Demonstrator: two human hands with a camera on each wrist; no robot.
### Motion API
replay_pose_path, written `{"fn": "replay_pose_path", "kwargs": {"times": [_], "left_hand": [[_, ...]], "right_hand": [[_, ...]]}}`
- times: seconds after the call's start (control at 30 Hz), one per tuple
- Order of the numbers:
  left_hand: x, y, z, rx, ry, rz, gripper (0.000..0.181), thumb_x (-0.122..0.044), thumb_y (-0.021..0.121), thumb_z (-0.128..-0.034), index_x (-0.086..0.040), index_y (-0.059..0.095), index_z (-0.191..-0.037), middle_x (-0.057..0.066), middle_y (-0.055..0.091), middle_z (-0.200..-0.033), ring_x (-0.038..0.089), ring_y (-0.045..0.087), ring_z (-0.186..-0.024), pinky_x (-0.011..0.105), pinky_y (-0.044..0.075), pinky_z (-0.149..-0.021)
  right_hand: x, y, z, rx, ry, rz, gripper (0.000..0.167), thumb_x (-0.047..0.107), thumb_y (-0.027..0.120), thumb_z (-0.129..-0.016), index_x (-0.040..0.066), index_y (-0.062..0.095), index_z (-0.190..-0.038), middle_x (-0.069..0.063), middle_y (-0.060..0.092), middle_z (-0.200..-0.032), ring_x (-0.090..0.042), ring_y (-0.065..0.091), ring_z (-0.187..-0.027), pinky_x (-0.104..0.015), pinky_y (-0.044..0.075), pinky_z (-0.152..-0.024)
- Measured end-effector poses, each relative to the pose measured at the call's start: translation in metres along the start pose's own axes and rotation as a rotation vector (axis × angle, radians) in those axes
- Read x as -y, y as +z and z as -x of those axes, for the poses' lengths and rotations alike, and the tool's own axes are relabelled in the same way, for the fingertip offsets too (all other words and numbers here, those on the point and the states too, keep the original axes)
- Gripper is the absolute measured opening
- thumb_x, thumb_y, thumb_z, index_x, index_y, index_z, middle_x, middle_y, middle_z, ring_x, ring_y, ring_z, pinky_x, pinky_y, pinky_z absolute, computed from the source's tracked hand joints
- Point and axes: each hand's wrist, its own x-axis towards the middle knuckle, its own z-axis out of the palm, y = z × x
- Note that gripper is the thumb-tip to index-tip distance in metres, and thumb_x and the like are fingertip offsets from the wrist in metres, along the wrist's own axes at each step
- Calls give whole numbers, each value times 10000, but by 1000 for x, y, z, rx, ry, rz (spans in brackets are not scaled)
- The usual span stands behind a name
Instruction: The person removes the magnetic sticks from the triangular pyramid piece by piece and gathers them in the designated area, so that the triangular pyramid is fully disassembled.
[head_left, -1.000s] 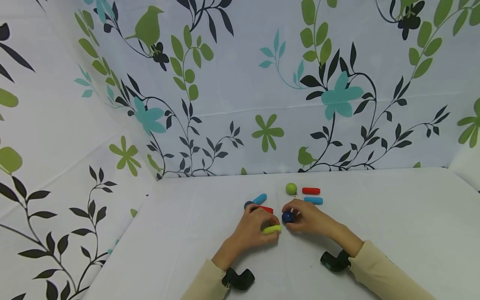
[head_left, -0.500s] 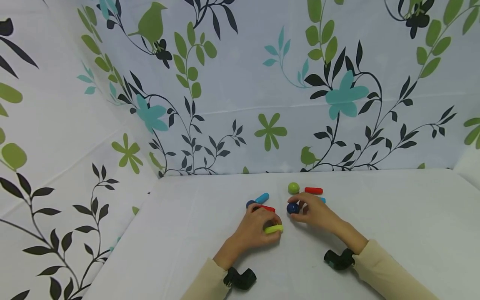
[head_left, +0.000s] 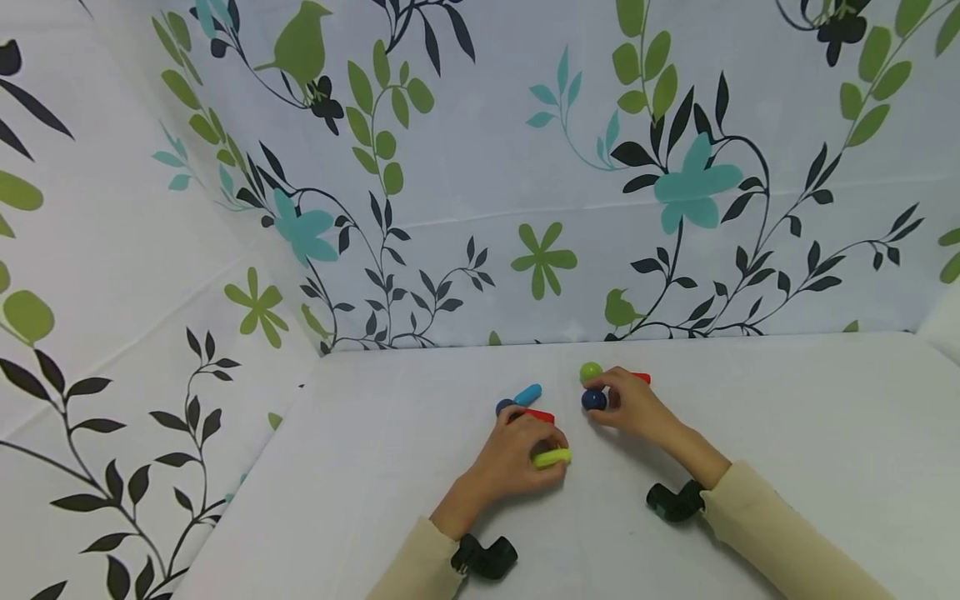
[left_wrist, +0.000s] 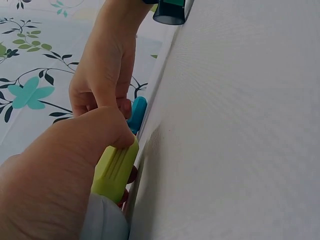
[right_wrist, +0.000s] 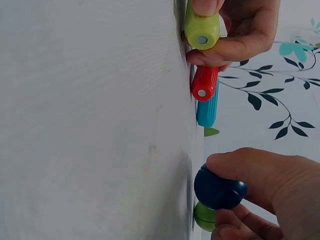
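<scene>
In the head view my left hand [head_left: 520,454] pinches a yellow-green magnetic rod [head_left: 552,457]; the right wrist view shows a metal disc in its end. Just beyond these fingers lie a red rod [head_left: 540,416], a light blue rod [head_left: 528,394] and a dark blue ball [head_left: 505,407], partly covered by the hand. My right hand [head_left: 636,407] holds another dark blue ball [right_wrist: 220,188] between thumb and fingers. A green ball [head_left: 590,372] sits right behind it; whether the two balls touch I cannot tell. Another red rod [head_left: 641,378] pokes out past the right hand, mostly hidden.
Everything lies on a white-covered table [head_left: 675,550], whose far edge meets a hanging cloth [head_left: 465,167] printed with leaves and birds. Both wrists wear black cameras, one on the left [head_left: 487,558] and one on the right [head_left: 675,502]. A light blue rod [left_wrist: 138,114] shows past the right hand.
My right hand has moved away from the left one, forward to the green ball, carrying the dark blue ball. It now covers the light blue rod on that side. My left hand stays nearly still.
</scene>
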Motion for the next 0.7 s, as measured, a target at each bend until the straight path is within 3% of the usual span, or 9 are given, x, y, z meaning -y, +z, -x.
{"fn": "replay_pose_path", "kwargs": {"times": [0.7], "left_hand": [[-2, -2, 0, -2, 30, -34, 217, -251, 728, -822, -182, 681, -1023, -79, 667, -899, 63, 590, -922, 478, 366, -1048]], "right_hand": [[3, -1, 1, -16, -8, 11, 376, -7, 758, -788, -28, 644, -1146, -152, 562, -1026, -175, 467, -765, -228, 418, -614]]}}
